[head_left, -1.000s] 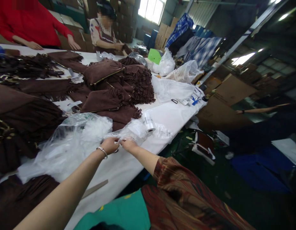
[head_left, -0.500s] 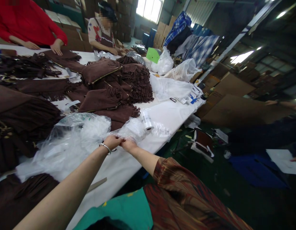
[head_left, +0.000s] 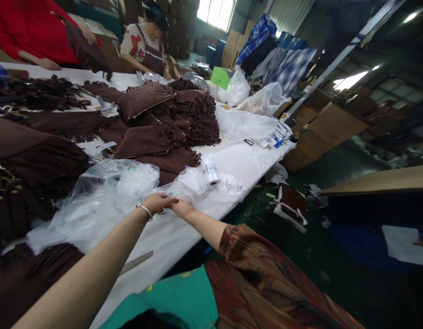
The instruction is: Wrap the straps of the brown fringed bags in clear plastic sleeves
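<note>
Just below frame center, the left hand [head_left: 159,202] and right hand [head_left: 182,208] meet at the fingertips, beside crumpled clear plastic film [head_left: 191,183]; grip cannot be determined.

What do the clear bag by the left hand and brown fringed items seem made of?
Clear bag: probably glossy plastic film, being see-through and crinkled.
Brown fringed items: perhaps suede or imitation suede, given the matte, folded surface.

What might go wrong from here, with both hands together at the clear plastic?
The left hand and right hand meet at thin clear plastic, which might tear or slip. The white roll just beyond could roll if bumped. The flat strip beside the left forearm might be brushed off the table.
</note>
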A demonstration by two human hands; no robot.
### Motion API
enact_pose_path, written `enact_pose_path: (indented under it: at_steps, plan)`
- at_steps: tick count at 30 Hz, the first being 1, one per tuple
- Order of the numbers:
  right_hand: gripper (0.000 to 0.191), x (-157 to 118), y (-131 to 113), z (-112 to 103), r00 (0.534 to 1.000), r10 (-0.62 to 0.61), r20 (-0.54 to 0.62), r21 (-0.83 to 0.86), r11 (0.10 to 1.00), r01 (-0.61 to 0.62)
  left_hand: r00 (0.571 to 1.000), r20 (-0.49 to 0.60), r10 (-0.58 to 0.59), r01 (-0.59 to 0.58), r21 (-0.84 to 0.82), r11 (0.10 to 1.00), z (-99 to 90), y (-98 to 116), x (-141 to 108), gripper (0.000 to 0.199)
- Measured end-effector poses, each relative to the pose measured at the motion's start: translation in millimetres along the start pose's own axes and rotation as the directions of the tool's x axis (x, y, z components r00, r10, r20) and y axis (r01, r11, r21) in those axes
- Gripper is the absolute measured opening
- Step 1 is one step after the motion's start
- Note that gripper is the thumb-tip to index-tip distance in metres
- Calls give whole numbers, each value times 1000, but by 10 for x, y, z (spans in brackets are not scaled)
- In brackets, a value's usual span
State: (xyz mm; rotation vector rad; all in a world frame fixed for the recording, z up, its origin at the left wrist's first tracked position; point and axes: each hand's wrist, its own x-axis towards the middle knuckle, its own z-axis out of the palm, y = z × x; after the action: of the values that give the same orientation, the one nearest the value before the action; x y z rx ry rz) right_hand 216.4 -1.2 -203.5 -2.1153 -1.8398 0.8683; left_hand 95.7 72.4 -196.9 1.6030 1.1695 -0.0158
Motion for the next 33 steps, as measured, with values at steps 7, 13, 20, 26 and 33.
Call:
enact_pose_path:
  at_steps: [7, 13, 20, 26, 33]
  plan:
    - [19, -74, -41, -33, 985, 170, 25, 251, 953, -171, 998, -66, -25, 26, 10, 1000, -25, -21, 26, 23]
    - [43, -81, -45, -19, 968, 245, 50, 353, 902, -247, 994, -84, -73, 68, -59, 996, -88, -24, 9, 21]
    - [36, -109, -53, -8, 984, 170, 56, 378, 908, -179, 992, 37, -122, 125, -109, 986, -68, 36, -68, 21]
    - [44, -105, -34, 32, 987, 145, 64, 396, 904, -158, 996, 4, -86, 86, -81, 993, -82, -31, 6, 16]
    - [38, -215, -127, 75, 971, 220, 90, 635, 739, -226, 992, -17, -128, 112, -373, 921, -153, -28, -85, 11]
